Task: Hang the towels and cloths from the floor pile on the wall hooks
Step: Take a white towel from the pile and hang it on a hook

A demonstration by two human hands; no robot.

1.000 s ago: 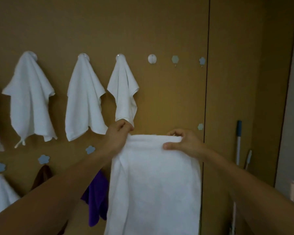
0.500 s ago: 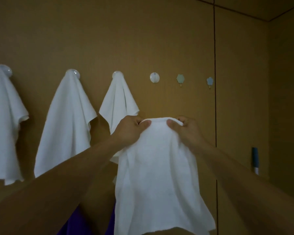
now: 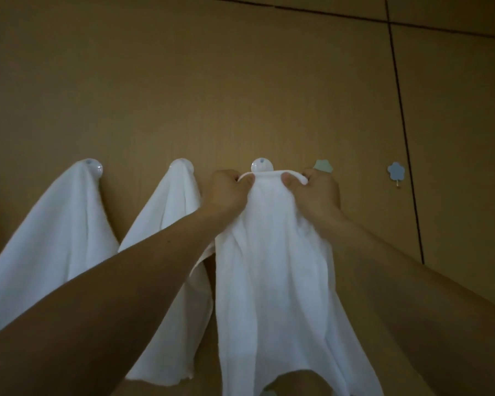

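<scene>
Two hands raise a white towel (image 3: 272, 267) to the brown wall (image 3: 212, 81): the left hand (image 3: 226, 192) and right hand (image 3: 317, 192) each pinch its bunched top edge, held just below and in front of a round white hook (image 3: 262, 164). Leftward, two white towels (image 3: 55, 238) (image 3: 172, 224) hang from their hooks. Rightward lie a green flower hook (image 3: 323, 164), partly behind the right hand, and a blue flower hook (image 3: 396, 171).

Both arms raised; left hand (image 3: 226, 192), right hand (image 3: 317, 192) pinching, close together
</scene>
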